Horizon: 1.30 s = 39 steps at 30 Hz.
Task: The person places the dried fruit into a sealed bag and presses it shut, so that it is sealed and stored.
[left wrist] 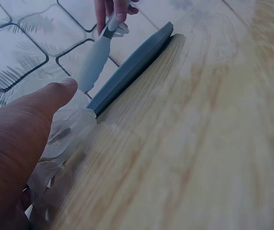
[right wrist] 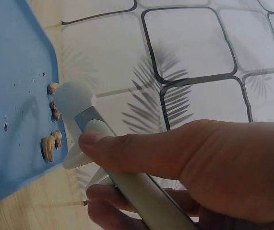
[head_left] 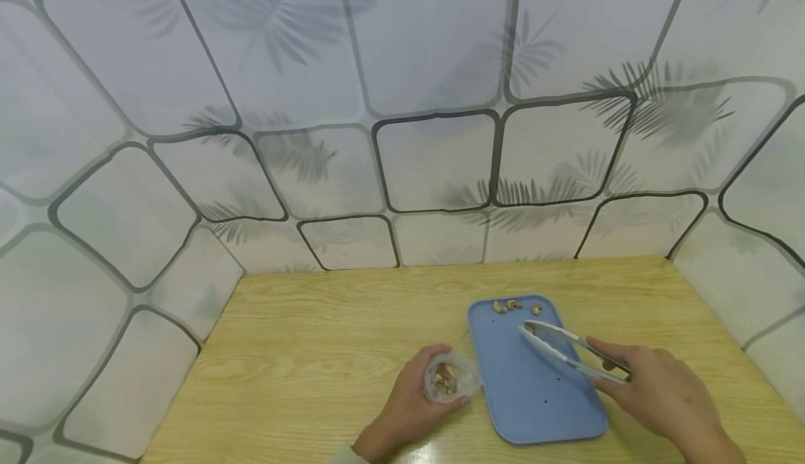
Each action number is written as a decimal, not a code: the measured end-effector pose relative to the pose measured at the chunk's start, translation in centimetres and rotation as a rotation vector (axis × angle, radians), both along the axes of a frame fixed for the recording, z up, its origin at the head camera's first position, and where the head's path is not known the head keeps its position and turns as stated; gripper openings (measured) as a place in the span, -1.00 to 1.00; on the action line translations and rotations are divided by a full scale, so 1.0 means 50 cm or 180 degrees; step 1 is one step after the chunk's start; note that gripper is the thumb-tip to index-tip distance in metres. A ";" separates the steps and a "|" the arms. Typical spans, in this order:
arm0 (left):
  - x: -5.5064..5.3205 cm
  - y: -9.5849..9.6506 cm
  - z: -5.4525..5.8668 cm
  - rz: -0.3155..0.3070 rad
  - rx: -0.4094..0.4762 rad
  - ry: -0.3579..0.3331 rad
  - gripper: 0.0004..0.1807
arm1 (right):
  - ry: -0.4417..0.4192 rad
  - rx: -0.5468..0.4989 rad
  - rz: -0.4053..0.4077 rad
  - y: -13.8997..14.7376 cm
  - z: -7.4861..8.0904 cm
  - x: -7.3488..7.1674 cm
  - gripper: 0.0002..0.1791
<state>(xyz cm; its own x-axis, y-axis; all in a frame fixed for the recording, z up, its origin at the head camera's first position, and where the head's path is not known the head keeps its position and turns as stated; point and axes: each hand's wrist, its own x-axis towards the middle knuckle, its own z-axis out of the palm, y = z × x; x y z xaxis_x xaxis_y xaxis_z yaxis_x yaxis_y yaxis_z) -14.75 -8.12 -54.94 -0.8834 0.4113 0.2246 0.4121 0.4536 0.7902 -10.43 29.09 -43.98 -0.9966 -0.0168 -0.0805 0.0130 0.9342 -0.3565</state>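
Head view: left hand (head_left: 409, 397) had its fingers curled round a translucent plastic holder (head_left: 467, 374), bag or cup unclear, with brown-and-cream nut-like pieces (head_left: 445, 379) inside. Holder sat just beside the left edge of a blue tray (head_left: 534, 394); couldn't tell if they touched. Right hand (head_left: 666, 387) grasped white-tipped tongs (head_left: 548, 349), fingers and thumb wrapped on the handles, tips angled down over the tray's upper half. One nut-like piece (head_left: 530, 327) was at the tips; clamped or not, couldn't tell.

Right wrist view: four loose pieces (right wrist: 48, 148) lay on the tray along its far end, two of them close together, plus dark specks on the blue. Left wrist view: holder's plastic looked thin, crumpled. Tray rested on a wood-grain surface (head_left: 314, 359), leaf-patterned wall (head_left: 434, 163) behind.
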 end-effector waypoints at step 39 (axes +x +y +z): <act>0.000 -0.001 -0.006 0.0004 0.0052 0.0059 -0.14 | 0.0397 -0.0703 0.0692 -0.116 0.029 0.055 -0.33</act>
<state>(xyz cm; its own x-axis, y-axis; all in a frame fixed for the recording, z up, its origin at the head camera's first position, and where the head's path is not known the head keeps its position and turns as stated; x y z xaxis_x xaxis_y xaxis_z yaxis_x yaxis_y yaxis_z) -14.75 -8.19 -55.22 -0.8795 0.4064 0.2476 0.4262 0.4411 0.7898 -7.66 23.27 -42.53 -0.9697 -0.2336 0.0711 -0.2345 0.8102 -0.5371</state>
